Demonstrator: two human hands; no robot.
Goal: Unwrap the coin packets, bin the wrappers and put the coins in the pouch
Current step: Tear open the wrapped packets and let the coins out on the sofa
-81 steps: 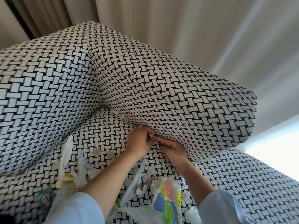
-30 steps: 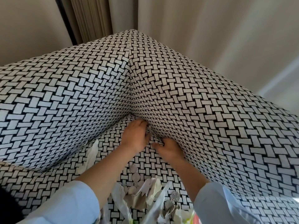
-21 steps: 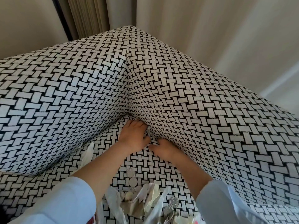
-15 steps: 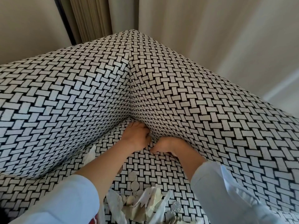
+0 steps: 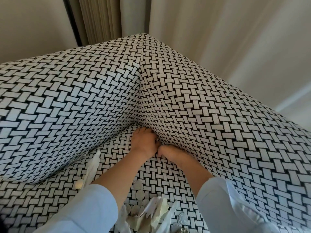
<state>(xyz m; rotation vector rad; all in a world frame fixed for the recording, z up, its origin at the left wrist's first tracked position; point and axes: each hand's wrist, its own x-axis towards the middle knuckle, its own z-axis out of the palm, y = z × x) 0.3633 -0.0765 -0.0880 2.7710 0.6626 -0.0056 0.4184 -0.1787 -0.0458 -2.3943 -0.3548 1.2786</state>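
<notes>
Two hands meet in the corner crease: left hand [image 5: 143,142] and right hand [image 5: 170,153], fingertips hidden under the back cushion [image 5: 210,128], so their grip cannot be told. Loose coins [image 5: 139,194] and torn wrappers [image 5: 152,214] lie on the seat [image 5: 161,175] between the forearms.

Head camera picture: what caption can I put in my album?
Left hand and right hand reach into the corner crease of the sofa, with loose coins and torn wrappers on its seat nearby.

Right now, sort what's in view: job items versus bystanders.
Job: loose coins, torn wrappers, left hand, right hand.
Just there: patterned sofa, curtain. No pouch or bin in view.
</notes>
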